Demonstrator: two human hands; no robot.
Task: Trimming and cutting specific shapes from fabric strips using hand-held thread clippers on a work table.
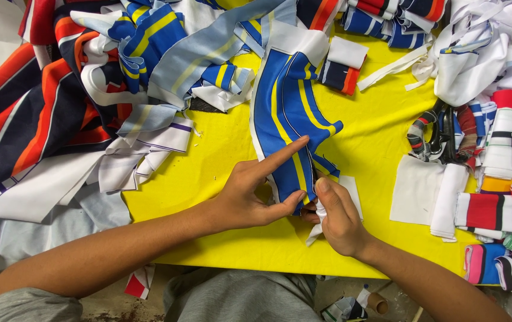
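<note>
The left hand (247,197) pinches the lower end of a curved blue knitted collar strip with yellow and white stripes (286,113), thumb beneath and forefinger stretched flat along it. The right hand (336,217) is closed on the same end just beside it (with a white fabric scrap (351,194) under its fingers). The strip runs away from both grips across the yellow table cover (375,137).

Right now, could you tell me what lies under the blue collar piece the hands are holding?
Yellow table and a white fabric strip; whatever sits beneath the hands is covered.
</note>
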